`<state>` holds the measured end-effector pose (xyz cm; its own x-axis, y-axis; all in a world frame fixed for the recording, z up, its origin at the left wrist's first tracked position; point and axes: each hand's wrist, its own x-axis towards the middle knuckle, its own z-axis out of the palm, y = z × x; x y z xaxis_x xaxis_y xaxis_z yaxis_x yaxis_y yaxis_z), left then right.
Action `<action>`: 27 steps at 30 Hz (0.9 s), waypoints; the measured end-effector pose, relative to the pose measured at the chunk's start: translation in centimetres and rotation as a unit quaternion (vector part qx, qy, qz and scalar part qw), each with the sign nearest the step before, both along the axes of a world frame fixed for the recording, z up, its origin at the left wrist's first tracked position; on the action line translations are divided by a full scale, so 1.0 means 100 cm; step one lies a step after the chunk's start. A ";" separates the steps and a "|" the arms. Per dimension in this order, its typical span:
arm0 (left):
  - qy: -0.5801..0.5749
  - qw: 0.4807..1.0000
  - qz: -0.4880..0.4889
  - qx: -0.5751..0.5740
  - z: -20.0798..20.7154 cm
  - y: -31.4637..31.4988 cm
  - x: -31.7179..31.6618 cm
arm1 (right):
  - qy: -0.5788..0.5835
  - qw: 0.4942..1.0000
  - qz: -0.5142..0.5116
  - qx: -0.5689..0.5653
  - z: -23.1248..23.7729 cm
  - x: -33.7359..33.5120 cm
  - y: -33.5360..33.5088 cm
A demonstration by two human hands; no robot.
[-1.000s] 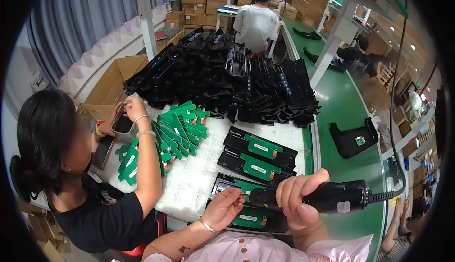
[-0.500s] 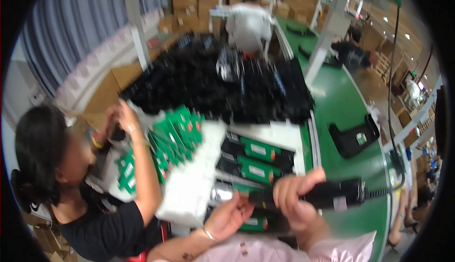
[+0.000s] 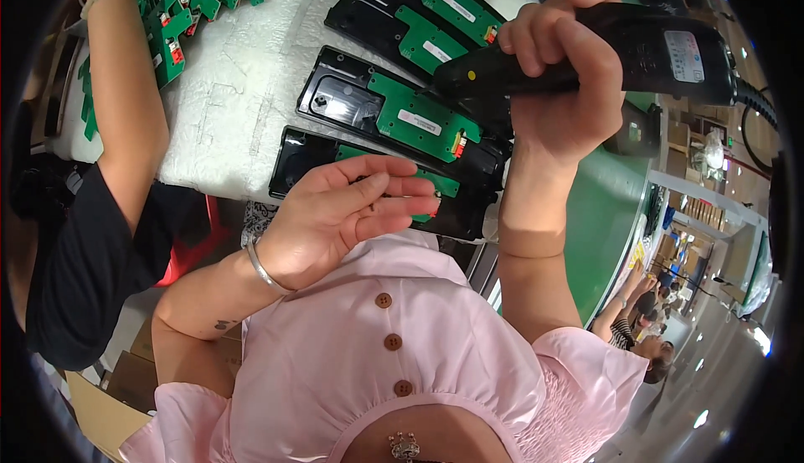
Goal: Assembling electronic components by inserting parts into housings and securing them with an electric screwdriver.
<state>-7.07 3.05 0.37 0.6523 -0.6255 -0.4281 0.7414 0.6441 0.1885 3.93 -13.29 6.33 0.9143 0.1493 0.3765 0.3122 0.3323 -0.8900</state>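
Observation:
My right hand (image 3: 569, 69) is wrapped round a black electric screwdriver (image 3: 645, 48), its cord trailing off to the right. The tool's narrow end points left over the black plastic housings; whether its tip touches one cannot be told. My left hand (image 3: 347, 207) is half-curled, palm up, cradling a few small dark pieces that look like screws (image 3: 370, 206). It hovers over the nearest housing (image 3: 293, 151), hiding much of its board. Just beyond lies another black housing (image 3: 335, 98) with a green circuit board (image 3: 419, 119) fitted in it. More such housings lie farther off.
White foam sheeting (image 3: 243, 69) covers the work surface. Loose green circuit boards (image 3: 180, 19) are heaped at the far left, beside a co-worker's arm (image 3: 126, 94). A green conveyor belt (image 3: 599, 212) runs along the right.
The view has tilted down and closer to my body. My left hand has moved away from the screwdriver's front end; my right hand still grips the tool.

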 end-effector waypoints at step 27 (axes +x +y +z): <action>-0.027 0.996 0.057 0.060 -0.013 -0.019 0.011 | -0.080 0.991 -0.011 -0.107 0.026 -0.025 -0.006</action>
